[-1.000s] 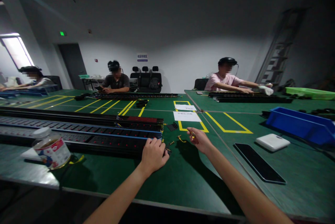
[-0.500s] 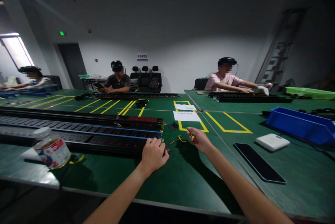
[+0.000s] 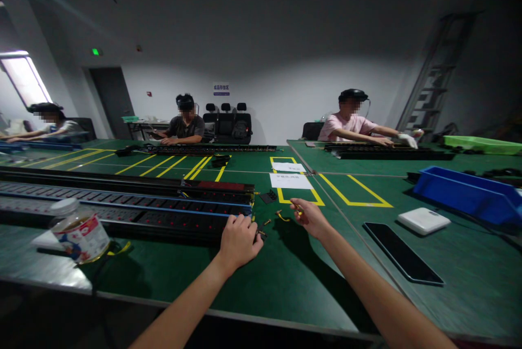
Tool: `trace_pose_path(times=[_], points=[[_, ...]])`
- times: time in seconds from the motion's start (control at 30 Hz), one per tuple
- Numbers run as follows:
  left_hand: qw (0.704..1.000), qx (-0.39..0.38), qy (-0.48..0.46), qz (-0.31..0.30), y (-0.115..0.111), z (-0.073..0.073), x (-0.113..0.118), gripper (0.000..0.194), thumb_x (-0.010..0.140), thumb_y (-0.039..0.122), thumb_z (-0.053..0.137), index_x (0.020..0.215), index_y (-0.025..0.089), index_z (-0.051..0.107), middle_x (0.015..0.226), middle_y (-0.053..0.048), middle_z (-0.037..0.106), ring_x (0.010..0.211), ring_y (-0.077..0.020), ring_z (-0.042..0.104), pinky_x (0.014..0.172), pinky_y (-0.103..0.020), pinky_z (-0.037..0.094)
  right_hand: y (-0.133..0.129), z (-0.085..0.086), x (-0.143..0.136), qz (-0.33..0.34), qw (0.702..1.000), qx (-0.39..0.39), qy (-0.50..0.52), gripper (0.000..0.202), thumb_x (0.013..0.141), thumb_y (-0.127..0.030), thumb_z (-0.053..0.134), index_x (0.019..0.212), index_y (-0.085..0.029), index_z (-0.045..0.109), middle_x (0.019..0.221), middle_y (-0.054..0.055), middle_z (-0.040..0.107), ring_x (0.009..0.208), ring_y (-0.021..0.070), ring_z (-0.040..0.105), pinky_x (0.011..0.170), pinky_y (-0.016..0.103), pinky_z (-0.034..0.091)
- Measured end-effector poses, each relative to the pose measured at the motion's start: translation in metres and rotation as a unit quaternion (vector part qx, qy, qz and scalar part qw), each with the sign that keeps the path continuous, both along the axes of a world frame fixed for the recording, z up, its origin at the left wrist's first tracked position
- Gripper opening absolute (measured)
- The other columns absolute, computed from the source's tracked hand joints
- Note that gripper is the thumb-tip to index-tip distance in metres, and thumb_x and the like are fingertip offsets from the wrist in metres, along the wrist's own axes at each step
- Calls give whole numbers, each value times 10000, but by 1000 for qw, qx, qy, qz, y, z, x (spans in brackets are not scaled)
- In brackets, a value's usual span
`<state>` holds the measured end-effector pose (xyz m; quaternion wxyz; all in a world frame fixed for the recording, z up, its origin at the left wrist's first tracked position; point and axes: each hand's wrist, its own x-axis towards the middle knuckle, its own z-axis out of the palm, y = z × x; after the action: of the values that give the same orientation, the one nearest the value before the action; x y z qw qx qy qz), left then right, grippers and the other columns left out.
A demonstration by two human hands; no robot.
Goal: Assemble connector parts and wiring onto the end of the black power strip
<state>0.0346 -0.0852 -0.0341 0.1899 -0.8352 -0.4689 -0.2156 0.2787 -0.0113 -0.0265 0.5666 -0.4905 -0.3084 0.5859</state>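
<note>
My left hand (image 3: pixel 240 243) is closed over the right end of a long black strip (image 3: pixel 175 225) with a row of red dots; the fingertips are partly hidden by the hand. Just beside its thumb are small dark and brass-coloured bits (image 3: pixel 267 222). My right hand (image 3: pixel 310 218) is raised above the table in a pinch, with a small yellow-brass piece (image 3: pixel 300 210) between thumb and fingers, too small to name. On the green table between the hands lies a short curved yellow piece (image 3: pixel 282 216). A small black slotted part (image 3: pixel 268 197) lies farther back.
Left stands a clear jar (image 3: pixel 81 237) with a white lid. A phone (image 3: pixel 402 252), a white box-shaped device (image 3: pixel 424 220) and a blue bin (image 3: pixel 465 194) are at right. White papers (image 3: pixel 290 181) lie at centre. Three people sit across, one (image 3: pixel 353 123) handling black strips.
My hands stay nearly where they were. Across the table, the gloved hand of the person at right has moved slightly, and the person at centre has lowered a dark flat object.
</note>
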Motion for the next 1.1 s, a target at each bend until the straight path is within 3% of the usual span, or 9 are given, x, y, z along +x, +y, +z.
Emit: trace_pose_path(times=[1.1], points=[[1000,7,-5,-1,-1,1,0,163,852,317,593,827,178,674,876,-85,667,902,-255,570,822,-433,369,-1,0,0,9,1000,3,-5,36,863,-181,668,836,-157,672,649,-8,657,415,44,499,350,120,375]])
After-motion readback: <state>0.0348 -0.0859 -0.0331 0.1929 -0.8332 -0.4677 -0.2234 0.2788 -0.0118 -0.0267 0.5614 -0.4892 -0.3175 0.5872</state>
